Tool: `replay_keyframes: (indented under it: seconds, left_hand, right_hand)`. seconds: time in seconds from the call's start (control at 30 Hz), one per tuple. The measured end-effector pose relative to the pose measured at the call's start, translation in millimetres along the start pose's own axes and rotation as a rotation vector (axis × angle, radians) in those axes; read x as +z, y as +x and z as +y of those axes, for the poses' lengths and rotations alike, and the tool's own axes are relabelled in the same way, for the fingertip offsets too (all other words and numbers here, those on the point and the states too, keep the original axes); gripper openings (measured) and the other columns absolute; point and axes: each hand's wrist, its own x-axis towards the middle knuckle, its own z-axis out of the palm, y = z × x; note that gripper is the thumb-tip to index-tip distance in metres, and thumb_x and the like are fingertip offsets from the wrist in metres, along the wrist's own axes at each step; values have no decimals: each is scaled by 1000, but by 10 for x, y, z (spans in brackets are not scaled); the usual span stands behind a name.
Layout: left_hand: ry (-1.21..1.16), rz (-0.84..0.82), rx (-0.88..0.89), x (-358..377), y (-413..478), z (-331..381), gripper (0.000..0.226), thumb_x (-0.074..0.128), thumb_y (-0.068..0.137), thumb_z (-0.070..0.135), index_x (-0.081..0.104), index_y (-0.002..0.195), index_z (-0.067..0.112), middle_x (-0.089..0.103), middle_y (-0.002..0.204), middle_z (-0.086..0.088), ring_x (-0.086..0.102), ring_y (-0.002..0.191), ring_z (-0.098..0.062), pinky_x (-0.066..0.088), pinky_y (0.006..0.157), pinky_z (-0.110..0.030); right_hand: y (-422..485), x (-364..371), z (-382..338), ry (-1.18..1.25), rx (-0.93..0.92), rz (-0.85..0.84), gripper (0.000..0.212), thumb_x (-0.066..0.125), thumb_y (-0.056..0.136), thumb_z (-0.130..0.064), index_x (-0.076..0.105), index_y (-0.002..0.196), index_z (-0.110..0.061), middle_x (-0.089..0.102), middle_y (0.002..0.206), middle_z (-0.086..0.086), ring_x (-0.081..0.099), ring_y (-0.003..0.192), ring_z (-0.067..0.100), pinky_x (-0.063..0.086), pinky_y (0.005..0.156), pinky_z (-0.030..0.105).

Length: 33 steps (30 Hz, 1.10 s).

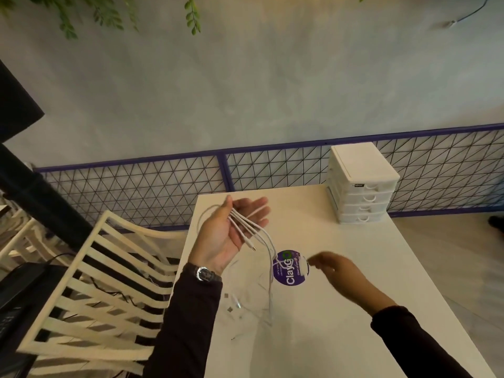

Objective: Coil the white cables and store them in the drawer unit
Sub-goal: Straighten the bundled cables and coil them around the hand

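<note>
Our left hand (226, 236), palm up with fingers straight, carries the white cable (243, 227) loops up-left of the purple "ClayGo" sticker (287, 271). Our right hand (331, 268) is beside the sticker, blurred, so we cannot tell its grip. The drawer unit (362, 186) stands beyond the sticker, its label unreadable.

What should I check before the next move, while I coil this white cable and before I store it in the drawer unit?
1. Loops rest on the left hand: ok, several strands of the white cable cross the open palm.
2. Right hand holds the loose part: cannot tell, it is blurred.
3. Coil is finished: not ok, a plug end hangs free and the rest trails onto the table.
4. Trailing part is free of knots: cannot tell, too thin and blurred.
5. A drawer is open for the coil: not ok, all drawers of the white drawer unit are closed.
</note>
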Motion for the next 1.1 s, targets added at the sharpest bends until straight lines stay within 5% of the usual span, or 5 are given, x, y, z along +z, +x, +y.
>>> replay_keyframes:
  seconds: [0.37,0.5,0.63,0.83,1.1]
  left_hand:
    - [662,-249,-144,159,-94,-677,34,26,100,17,59,96,18,74,75,-6,71,68,-23,59,67,-32]
    - [846,-161,-40,183,-73,-930,19,29,101,18,45,90,14,64,64,2,62,48,-11,52,48,-17]
    - [1049,-127,0,31,15,-1142,29,33,94,38,48,77,20,65,58,0,61,53,-32,50,62,-40]
    - [1542,-228,53,-147,7,-1375,62,23,100,41,62,70,3,59,60,-7,55,53,-18,34,56,-7]
    - [1668,-256,-5,-498,134,-1744,53,19,94,53,44,61,20,55,68,-6,54,66,-20,47,74,-32]
  right_hand:
    - [-222,-380,-1177,617,-63,-462,42,40,98,-34,71,81,-13,69,71,8,66,60,13,52,59,22]
    - [-106,-333,-1101,552,2,-338,34,44,97,-29,67,86,-6,68,101,24,65,70,21,49,48,16]
    - [-135,-325,-1094,670,-40,-334,36,39,99,-24,57,69,-15,67,85,12,61,89,32,52,71,30]
    - [-165,-381,-1113,770,-119,-293,41,27,102,-23,49,69,-14,58,70,4,58,65,14,47,69,23]
    - [-155,-444,-1202,793,-131,-167,39,27,102,-22,46,69,-14,48,62,-1,49,58,15,44,66,27]
